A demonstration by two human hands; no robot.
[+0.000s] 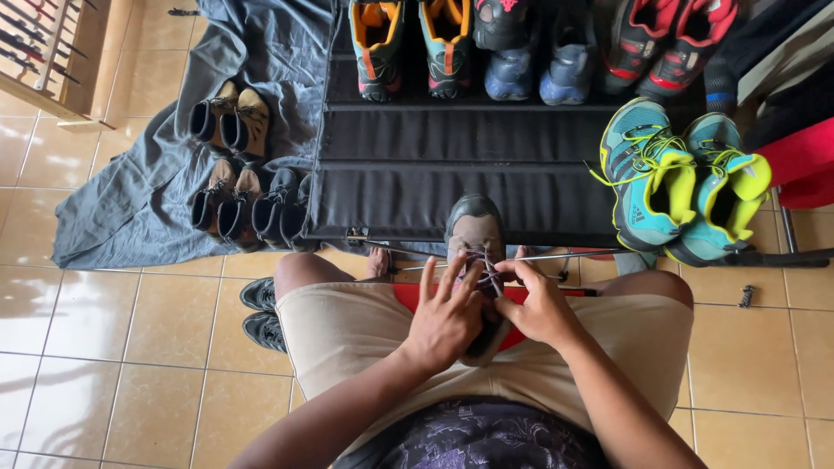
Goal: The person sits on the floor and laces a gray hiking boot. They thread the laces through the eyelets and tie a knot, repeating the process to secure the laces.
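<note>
A grey-and-tan hiking shoe rests between my knees, toe pointing away from me. My left hand lies over the shoe's opening, fingers spread upward beside the laces. My right hand pinches the thin grey laces on the shoe's right side. I sit in beige shorts, my bare feet just beyond my knees.
A black fabric shoe rack stands in front, with several pairs on its top row and a teal-and-yellow pair on the right. Brown boots sit on a grey cloth at left. A black pair lies on the tan tiles by my left thigh.
</note>
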